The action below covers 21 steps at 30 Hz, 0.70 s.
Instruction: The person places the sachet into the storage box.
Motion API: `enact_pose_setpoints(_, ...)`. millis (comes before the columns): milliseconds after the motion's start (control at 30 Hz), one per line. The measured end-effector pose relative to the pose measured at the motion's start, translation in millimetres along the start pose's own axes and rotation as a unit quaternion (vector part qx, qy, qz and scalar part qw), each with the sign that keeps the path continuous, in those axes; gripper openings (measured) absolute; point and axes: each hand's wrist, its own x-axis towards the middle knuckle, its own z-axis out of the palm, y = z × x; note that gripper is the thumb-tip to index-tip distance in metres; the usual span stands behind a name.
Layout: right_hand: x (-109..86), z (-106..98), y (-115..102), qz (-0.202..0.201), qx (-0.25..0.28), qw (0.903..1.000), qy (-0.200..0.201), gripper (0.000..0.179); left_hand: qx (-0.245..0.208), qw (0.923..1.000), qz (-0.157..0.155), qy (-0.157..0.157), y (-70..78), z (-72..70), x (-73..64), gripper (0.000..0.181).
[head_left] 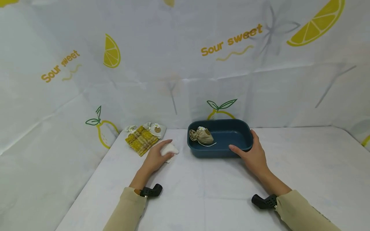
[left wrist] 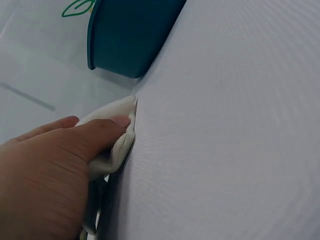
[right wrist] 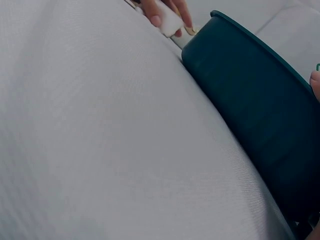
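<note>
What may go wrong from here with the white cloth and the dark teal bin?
The left grip pinches the white cloth close to the yellow plaid cloth, so it might drag that along.

The right grip holds the dark teal bin only at its right end; a pull could swing it, and the tan drawstring pouch at the other end may slide.

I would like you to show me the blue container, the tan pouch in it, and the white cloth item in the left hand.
Blue container (head_left: 212, 154), head view: front wall.
Tan pouch (head_left: 205, 138), head view: rounded body.
White cloth item (head_left: 170, 148), head view: uncovered middle.
</note>
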Motion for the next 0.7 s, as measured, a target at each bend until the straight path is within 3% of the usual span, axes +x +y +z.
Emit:
enact_pose_setpoints(433,2.9,0,0,-0.009,0.006,0.9999,-0.001,0.115,0.0,0.999,0.019,0.042,4.7,-3.2,-0.5,0.048)
enact_pose_setpoints(700,-0.2,0,0,-0.01,0.012,0.9999,-0.002,0.114,-0.033,0.9962,0.02,0.078,16.1,-10.6,2.9,0.051)
